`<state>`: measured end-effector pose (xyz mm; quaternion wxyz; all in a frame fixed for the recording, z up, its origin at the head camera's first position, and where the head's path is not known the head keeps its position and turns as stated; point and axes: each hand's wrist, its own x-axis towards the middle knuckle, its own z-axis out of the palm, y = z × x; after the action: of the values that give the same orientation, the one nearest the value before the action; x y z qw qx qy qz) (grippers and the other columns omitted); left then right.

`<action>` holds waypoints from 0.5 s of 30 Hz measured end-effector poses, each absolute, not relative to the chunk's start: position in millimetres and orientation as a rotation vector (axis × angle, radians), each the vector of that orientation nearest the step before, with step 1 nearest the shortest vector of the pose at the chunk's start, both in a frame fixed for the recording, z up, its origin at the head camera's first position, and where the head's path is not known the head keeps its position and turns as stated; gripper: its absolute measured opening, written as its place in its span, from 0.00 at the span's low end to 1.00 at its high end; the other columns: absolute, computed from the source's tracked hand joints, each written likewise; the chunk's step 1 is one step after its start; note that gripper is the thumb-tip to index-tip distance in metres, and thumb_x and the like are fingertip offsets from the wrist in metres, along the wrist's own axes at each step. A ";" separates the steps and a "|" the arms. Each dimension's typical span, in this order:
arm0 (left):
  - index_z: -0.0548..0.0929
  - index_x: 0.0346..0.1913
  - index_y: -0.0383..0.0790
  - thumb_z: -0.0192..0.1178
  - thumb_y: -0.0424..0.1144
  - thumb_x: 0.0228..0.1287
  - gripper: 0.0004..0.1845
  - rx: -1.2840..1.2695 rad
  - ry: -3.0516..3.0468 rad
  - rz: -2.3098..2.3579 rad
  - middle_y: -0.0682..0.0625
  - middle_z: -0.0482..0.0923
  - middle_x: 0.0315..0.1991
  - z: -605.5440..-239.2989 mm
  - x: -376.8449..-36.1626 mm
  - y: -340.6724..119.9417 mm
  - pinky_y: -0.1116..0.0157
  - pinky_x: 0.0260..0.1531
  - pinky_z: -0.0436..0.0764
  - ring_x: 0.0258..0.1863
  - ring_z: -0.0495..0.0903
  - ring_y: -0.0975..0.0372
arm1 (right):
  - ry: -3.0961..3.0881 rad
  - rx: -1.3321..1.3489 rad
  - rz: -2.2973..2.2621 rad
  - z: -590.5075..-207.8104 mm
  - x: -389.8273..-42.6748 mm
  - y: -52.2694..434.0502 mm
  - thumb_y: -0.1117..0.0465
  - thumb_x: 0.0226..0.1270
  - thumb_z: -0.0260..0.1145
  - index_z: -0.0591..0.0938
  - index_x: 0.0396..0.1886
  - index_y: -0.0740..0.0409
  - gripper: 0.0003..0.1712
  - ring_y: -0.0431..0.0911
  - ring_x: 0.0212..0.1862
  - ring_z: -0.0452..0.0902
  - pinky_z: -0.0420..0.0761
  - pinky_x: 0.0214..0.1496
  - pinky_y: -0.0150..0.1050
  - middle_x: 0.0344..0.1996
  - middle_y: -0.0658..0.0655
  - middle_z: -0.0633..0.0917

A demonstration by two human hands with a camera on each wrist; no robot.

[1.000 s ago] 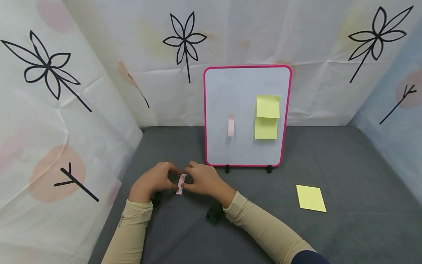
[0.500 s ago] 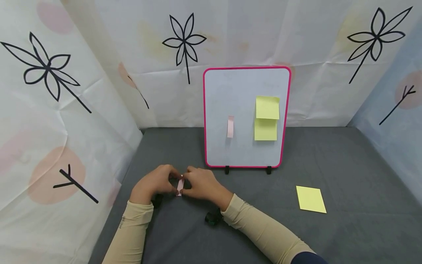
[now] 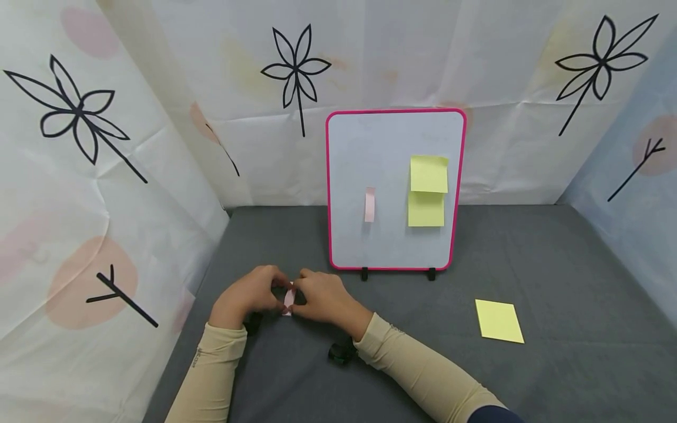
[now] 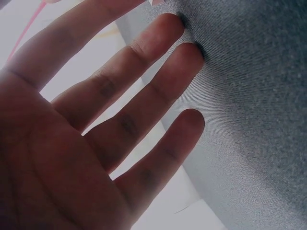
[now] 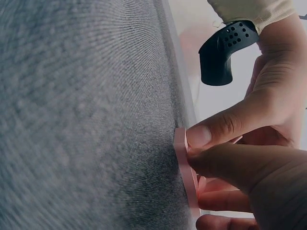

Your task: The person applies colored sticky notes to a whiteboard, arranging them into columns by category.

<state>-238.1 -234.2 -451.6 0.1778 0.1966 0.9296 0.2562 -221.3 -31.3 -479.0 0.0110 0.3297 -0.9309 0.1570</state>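
Observation:
Left of the whiteboard's foot, both hands meet over a narrow pink sticky-note pad (image 3: 289, 299) on the grey cloth. My left hand (image 3: 247, 296) pinches its left side with thumb and index finger. The left wrist view shows the other fingers (image 4: 163, 81) stretched out, tips at the cloth. From the opposite side, my right hand (image 3: 327, 298) has thumb and index finger on the same pad. Close up in the right wrist view, the pad (image 5: 188, 172) stands as a thin pink block, both thumbs together near its end. Fingers hide part of it.
Behind the hands, a pink-framed whiteboard (image 3: 391, 141) stands on black feet. It bears a pink strip (image 3: 369, 205) and two overlapping yellow sticky notes (image 3: 428, 174). A yellow sticky pad (image 3: 499, 321) lies on the table at the right. Patterned cloth walls (image 3: 275, 158) surround the table.
The right hand's fingers have come in closer over the pink pad, covering more of its ends. The pad's visible part now looks slightly bowed. The left hand has barely moved.

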 end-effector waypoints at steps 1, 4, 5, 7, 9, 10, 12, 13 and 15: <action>0.94 0.49 0.44 0.83 0.33 0.49 0.21 0.567 2.632 0.721 0.51 0.91 0.49 -452.0 -238.5 -234.5 0.48 0.58 0.85 0.54 0.87 0.54 | -2.901 1.026 0.493 -479.2 -221.2 -31.3 0.39 0.69 0.74 0.91 0.49 0.45 0.20 0.35 0.24 0.68 0.66 0.23 0.30 0.39 0.47 0.83; 0.94 0.48 0.44 0.79 0.31 0.52 0.18 0.606 2.636 0.723 0.52 0.91 0.46 -452.7 -239.6 -235.2 0.49 0.56 0.85 0.50 0.88 0.57 | -2.892 1.025 0.506 -479.3 -221.0 -30.8 0.42 0.71 0.73 0.91 0.49 0.45 0.16 0.35 0.24 0.68 0.67 0.23 0.30 0.40 0.47 0.83; 0.95 0.47 0.44 0.79 0.31 0.53 0.16 0.620 2.637 0.726 0.53 0.91 0.45 -452.5 -239.9 -235.4 0.49 0.55 0.86 0.49 0.88 0.57 | -2.889 1.024 0.511 -479.0 -221.0 -30.5 0.43 0.71 0.73 0.91 0.48 0.45 0.15 0.35 0.24 0.68 0.66 0.23 0.30 0.40 0.47 0.83; 0.95 0.45 0.44 0.78 0.32 0.54 0.14 0.635 2.637 0.736 0.53 0.91 0.44 -451.6 -239.6 -235.8 0.49 0.54 0.86 0.48 0.87 0.58 | -2.881 1.024 0.520 -478.4 -220.7 -30.0 0.44 0.72 0.73 0.91 0.47 0.45 0.14 0.35 0.24 0.68 0.66 0.23 0.29 0.40 0.47 0.84; 0.94 0.44 0.44 0.78 0.33 0.57 0.11 0.631 2.635 0.743 0.52 0.91 0.43 -450.3 -239.0 -236.1 0.49 0.54 0.86 0.47 0.87 0.58 | -2.868 1.026 0.527 -478.5 -221.1 -29.6 0.44 0.72 0.73 0.91 0.48 0.45 0.14 0.35 0.24 0.68 0.66 0.22 0.29 0.39 0.48 0.83; 0.94 0.44 0.44 0.78 0.34 0.57 0.11 0.627 2.636 0.745 0.52 0.91 0.43 -449.8 -238.7 -236.3 0.49 0.54 0.86 0.47 0.87 0.58 | -2.862 1.024 0.524 -478.5 -221.4 -29.5 0.44 0.71 0.73 0.91 0.47 0.45 0.14 0.35 0.24 0.68 0.66 0.22 0.29 0.39 0.47 0.83; 0.94 0.43 0.44 0.77 0.34 0.59 0.09 0.623 2.636 0.749 0.52 0.90 0.42 -448.9 -238.0 -236.4 0.51 0.52 0.86 0.45 0.87 0.59 | -2.852 1.024 0.518 -478.8 -222.1 -29.2 0.43 0.71 0.73 0.91 0.48 0.44 0.15 0.35 0.24 0.68 0.66 0.23 0.28 0.39 0.47 0.83; 0.94 0.43 0.44 0.77 0.35 0.60 0.08 0.619 2.639 0.747 0.53 0.90 0.41 -448.6 -237.9 -236.7 0.52 0.50 0.86 0.44 0.86 0.60 | -2.845 1.025 0.515 -478.8 -222.6 -29.1 0.43 0.70 0.73 0.91 0.49 0.44 0.15 0.34 0.25 0.69 0.66 0.23 0.28 0.39 0.47 0.83; 0.94 0.43 0.45 0.75 0.36 0.63 0.06 0.617 2.642 0.748 0.54 0.90 0.40 -447.9 -237.6 -237.1 0.54 0.47 0.86 0.41 0.85 0.61 | -2.840 1.027 0.512 -478.6 -223.1 -28.7 0.43 0.69 0.75 0.91 0.50 0.44 0.17 0.34 0.26 0.71 0.67 0.24 0.27 0.40 0.46 0.83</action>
<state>-237.6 -237.1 -447.9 0.1631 0.2162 0.9262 0.2622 -223.1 -28.7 -478.6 0.0394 0.3351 -0.9264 0.1670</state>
